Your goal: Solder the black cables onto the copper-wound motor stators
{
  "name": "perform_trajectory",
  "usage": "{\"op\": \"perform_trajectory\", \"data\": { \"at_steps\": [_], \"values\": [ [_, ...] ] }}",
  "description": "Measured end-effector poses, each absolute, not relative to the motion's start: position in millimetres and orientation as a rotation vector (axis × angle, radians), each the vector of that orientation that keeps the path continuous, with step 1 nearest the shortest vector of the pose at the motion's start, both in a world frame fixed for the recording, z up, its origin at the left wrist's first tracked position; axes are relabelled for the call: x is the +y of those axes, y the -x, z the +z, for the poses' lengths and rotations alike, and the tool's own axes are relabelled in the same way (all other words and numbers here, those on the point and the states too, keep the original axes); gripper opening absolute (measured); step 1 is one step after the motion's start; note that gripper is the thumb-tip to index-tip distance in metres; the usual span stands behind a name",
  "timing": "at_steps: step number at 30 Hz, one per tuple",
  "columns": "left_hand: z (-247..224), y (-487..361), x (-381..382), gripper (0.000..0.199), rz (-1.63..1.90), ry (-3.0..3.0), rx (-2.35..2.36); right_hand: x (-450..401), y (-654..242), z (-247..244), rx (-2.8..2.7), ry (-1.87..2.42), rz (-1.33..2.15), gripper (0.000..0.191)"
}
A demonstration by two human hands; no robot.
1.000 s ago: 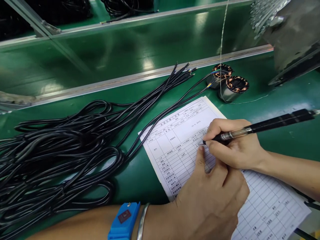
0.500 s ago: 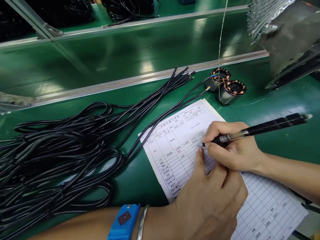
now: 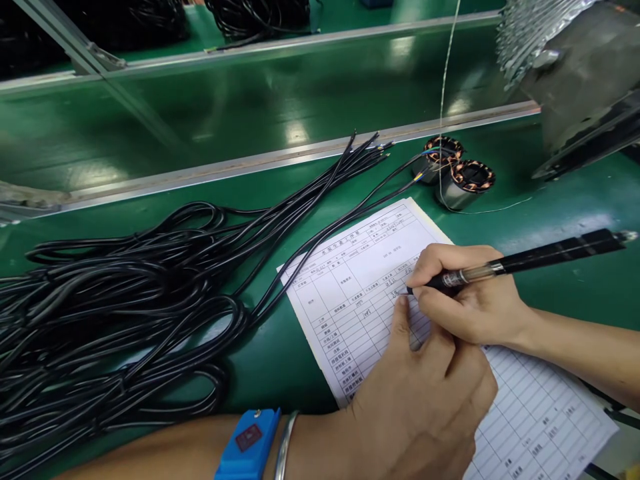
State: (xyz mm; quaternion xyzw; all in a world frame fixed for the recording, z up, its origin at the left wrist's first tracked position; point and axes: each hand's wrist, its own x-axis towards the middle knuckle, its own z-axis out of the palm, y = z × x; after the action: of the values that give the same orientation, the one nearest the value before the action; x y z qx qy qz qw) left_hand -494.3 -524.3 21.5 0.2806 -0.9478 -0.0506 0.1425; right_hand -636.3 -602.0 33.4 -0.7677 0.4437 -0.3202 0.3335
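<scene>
A black pen [image 3: 560, 252] is pinched in my right hand [image 3: 480, 290], its tip touching a printed form [image 3: 370, 270] with a table and some handwriting. My left hand [image 3: 425, 400] rests on the same sheet, just below the pen tip. Its index finger stretches forward on the paper, while the other fingers bend and are partly hidden. A blue wrist strap [image 3: 249, 443] and a silver bangle [image 3: 286, 447] circle my left wrist. Two motor stators [image 3: 465, 187] with copper windings stand beyond the form, and black cables run from them across its upper left corner.
Coiled black cables [image 3: 125, 300] cover the left of the green bench [image 3: 530, 227]. A grey metal piece with a silvery flexible duct [image 3: 540, 40] hangs at upper right. Thin wire [image 3: 444, 73] hangs down near the stators. More bundled cables [image 3: 257, 17] lie on the shelf behind.
The pen tip has shifted slightly right, and a little more handwriting shows in the cell beside it. My left hand stays in place on the sheet.
</scene>
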Motion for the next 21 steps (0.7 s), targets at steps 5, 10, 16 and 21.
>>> {"op": "perform_trajectory", "data": {
  "at_steps": [5, 10, 16, 21],
  "values": [
    [23.0, 493.4, -524.7, 0.045, -0.152, -0.801, -2.751, -602.5, 636.3, 33.4, 1.142, 2.02, -0.825, 0.011],
    [24.0, 493.1, -525.5, 0.046, -0.15, -0.798, -2.767, -603.1, 637.5, 33.0, 1.148, 1.995, -0.854, 0.012],
    [24.2, 493.3, -526.2, 0.046, -0.167, -0.793, -2.761, -604.3, 637.6, 33.5, 1.169, 1.971, -0.839, 0.012],
    [25.0, 492.7, -525.0, 0.046, -0.183, -0.795, -2.764, -604.4, 637.1, 34.1, 1.19, 1.954, -0.826, 0.012]
  ]
}}
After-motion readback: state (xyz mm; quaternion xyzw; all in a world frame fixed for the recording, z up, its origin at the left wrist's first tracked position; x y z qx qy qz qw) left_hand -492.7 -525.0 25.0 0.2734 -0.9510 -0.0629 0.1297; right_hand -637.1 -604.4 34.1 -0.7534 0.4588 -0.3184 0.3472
